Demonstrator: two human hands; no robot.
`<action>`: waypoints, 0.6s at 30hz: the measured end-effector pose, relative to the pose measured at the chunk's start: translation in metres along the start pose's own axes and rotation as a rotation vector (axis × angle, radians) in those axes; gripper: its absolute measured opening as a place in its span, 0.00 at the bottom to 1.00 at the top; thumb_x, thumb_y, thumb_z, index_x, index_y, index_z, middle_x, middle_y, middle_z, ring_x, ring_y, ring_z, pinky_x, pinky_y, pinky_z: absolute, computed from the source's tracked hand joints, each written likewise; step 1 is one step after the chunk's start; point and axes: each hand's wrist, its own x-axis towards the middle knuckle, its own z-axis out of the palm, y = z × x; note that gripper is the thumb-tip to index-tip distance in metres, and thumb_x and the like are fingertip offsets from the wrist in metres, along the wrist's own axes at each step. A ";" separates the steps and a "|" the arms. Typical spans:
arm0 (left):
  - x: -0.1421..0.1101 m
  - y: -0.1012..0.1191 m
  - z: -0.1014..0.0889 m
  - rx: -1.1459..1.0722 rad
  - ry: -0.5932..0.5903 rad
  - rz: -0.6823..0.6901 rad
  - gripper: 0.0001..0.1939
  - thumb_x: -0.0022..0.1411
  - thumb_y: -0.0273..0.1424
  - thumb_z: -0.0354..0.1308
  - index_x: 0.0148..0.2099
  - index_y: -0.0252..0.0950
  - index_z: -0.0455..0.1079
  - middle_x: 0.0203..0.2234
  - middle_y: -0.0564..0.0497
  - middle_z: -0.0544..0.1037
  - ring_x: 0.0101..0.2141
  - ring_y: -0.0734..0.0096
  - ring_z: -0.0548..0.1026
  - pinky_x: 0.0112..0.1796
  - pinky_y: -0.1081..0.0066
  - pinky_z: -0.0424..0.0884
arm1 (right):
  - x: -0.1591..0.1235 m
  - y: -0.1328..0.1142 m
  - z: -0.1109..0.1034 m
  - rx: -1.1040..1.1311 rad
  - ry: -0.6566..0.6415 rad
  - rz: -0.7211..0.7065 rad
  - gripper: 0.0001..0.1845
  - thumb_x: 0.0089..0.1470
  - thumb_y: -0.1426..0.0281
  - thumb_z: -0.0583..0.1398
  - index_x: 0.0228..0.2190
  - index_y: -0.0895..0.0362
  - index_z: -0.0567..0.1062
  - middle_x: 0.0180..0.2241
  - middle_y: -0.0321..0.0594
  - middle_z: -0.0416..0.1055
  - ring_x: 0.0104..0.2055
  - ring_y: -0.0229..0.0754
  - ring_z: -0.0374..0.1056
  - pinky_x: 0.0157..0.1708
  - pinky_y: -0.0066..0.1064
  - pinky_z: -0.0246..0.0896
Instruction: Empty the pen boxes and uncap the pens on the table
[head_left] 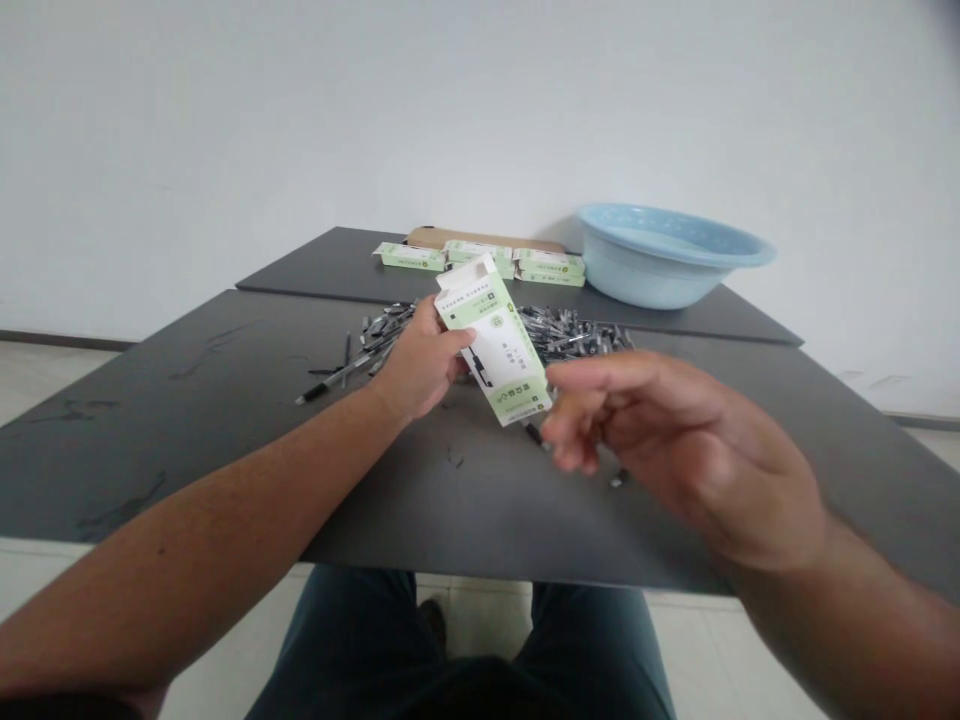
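Observation:
My left hand point(424, 365) is closed around a white and light-green pen box point(506, 355), thumb on its printed front. The box is tilted above the table, its upper flap end pointing up and left. Close to the lower right end of the box is my right hand point(645, 420), its index finger stretched out and the other fingers loosely bent. No object shows in it; whether a fingertip touches the box I cannot tell. Behind both hands lies a heap of black and clear pens point(574, 335), partly hidden by the box and left hand.
Several similar boxes point(551, 265) lie stacked on the far table point(300, 265), before a flat brown cardboard piece point(431, 237). A light-blue basin point(652, 265) stands at the back right. Loose pens point(322, 388) stick out of the heap onto the near dark table point(465, 510).

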 end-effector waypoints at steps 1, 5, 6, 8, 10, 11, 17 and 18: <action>-0.001 0.001 0.001 -0.015 -0.003 -0.016 0.30 0.56 0.22 0.69 0.59 0.40 0.68 0.60 0.42 0.80 0.63 0.38 0.77 0.61 0.32 0.75 | 0.011 0.005 -0.009 0.005 0.020 0.049 0.23 0.71 0.48 0.62 0.60 0.42 0.79 0.42 0.39 0.83 0.39 0.45 0.80 0.38 0.39 0.79; -0.001 0.002 0.003 -0.102 0.016 -0.074 0.25 0.61 0.22 0.67 0.58 0.40 0.68 0.59 0.43 0.81 0.63 0.42 0.78 0.60 0.33 0.77 | 0.049 0.037 -0.029 -0.371 0.116 0.135 0.25 0.66 0.57 0.66 0.62 0.50 0.76 0.51 0.45 0.82 0.42 0.49 0.79 0.41 0.44 0.78; -0.001 0.002 0.003 -0.115 0.030 -0.085 0.23 0.62 0.22 0.66 0.58 0.41 0.69 0.58 0.44 0.81 0.63 0.43 0.78 0.60 0.34 0.77 | 0.055 0.046 -0.031 -0.487 0.108 0.170 0.29 0.64 0.58 0.67 0.64 0.50 0.75 0.53 0.47 0.82 0.41 0.50 0.79 0.42 0.46 0.78; 0.000 0.001 0.002 -0.124 0.059 -0.096 0.22 0.63 0.23 0.66 0.57 0.42 0.69 0.59 0.45 0.81 0.64 0.43 0.77 0.60 0.33 0.77 | 0.061 0.062 -0.031 -0.574 0.078 0.220 0.34 0.63 0.58 0.67 0.67 0.51 0.71 0.56 0.49 0.82 0.41 0.52 0.79 0.41 0.49 0.78; 0.001 0.000 0.001 -0.121 0.072 -0.087 0.21 0.63 0.24 0.66 0.56 0.43 0.68 0.60 0.46 0.81 0.65 0.43 0.76 0.61 0.32 0.76 | 0.060 0.073 -0.028 -0.541 0.038 0.256 0.36 0.64 0.57 0.66 0.69 0.51 0.67 0.53 0.48 0.83 0.40 0.51 0.79 0.40 0.47 0.77; 0.001 0.000 0.001 -0.119 0.070 -0.079 0.21 0.63 0.24 0.67 0.56 0.44 0.67 0.60 0.46 0.81 0.65 0.43 0.76 0.62 0.31 0.75 | 0.058 0.077 -0.025 -0.520 0.022 0.268 0.37 0.64 0.57 0.65 0.70 0.52 0.66 0.50 0.46 0.84 0.39 0.51 0.79 0.38 0.46 0.76; -0.002 0.002 0.002 -0.111 0.004 -0.078 0.21 0.64 0.24 0.68 0.56 0.41 0.66 0.60 0.44 0.82 0.62 0.45 0.79 0.60 0.33 0.77 | 0.041 0.090 -0.011 -0.544 0.072 0.267 0.35 0.63 0.63 0.66 0.68 0.52 0.69 0.43 0.41 0.84 0.38 0.49 0.79 0.39 0.44 0.74; -0.003 0.003 0.001 -0.101 -0.012 -0.081 0.22 0.63 0.24 0.69 0.56 0.41 0.67 0.60 0.44 0.81 0.60 0.45 0.80 0.59 0.33 0.78 | 0.040 0.093 -0.012 -0.548 0.102 0.258 0.34 0.62 0.64 0.66 0.67 0.51 0.70 0.47 0.42 0.84 0.40 0.50 0.79 0.41 0.45 0.74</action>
